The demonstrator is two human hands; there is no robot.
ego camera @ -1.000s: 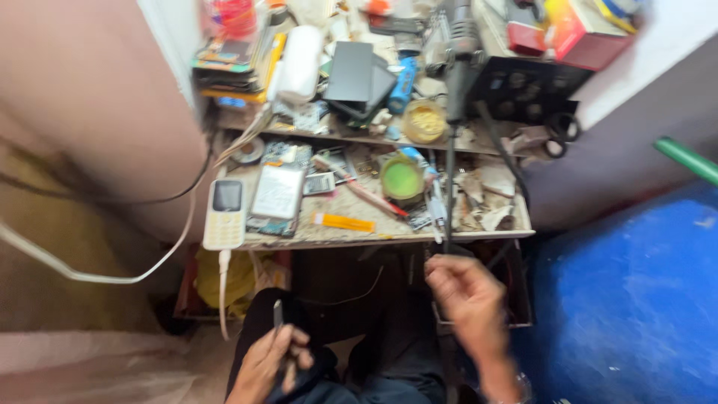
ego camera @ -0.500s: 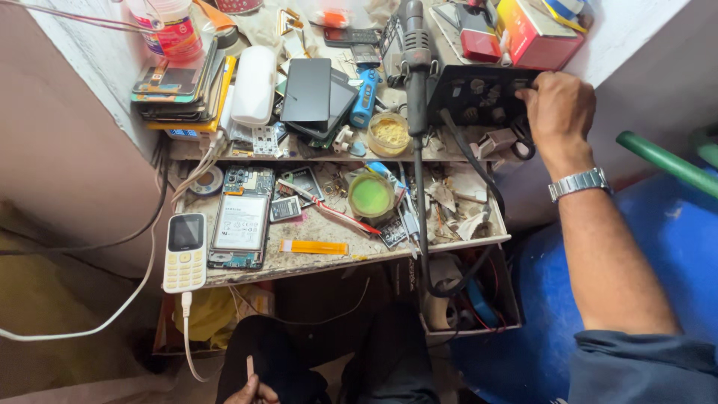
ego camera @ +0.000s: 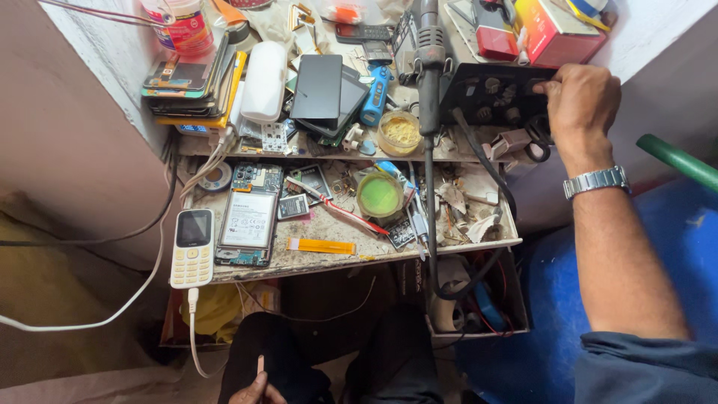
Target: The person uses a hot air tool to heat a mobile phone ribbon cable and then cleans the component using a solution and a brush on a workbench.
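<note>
My right hand (ego camera: 580, 101), with a metal watch (ego camera: 596, 182) on the wrist, grips the right end of a black control box with knobs (ego camera: 493, 93) at the back right of the cluttered bench. A grey hot-air wand (ego camera: 428, 52) stands in front of the box, its black hose (ego camera: 431, 224) running down off the bench. My left hand (ego camera: 254, 387) rests on my knee at the bottom edge, holding a thin dark tool (ego camera: 260, 365). An opened phone with its battery showing (ego camera: 248, 217) lies on the lower shelf.
A cream keypad phone (ego camera: 193, 248) on a white cable lies at the shelf's left corner. A green round tub (ego camera: 379, 195), an orange strip (ego camera: 321, 245), a red-handled tool (ego camera: 336, 206), a yellow paste jar (ego camera: 398, 132), stacked phones (ego camera: 187, 78) and a blue stool (ego camera: 673, 247) surround it.
My right hand rose from my lap to the black control box and now grips it. My left hand has dropped lower in view. The view has shifted closer to the bench.
</note>
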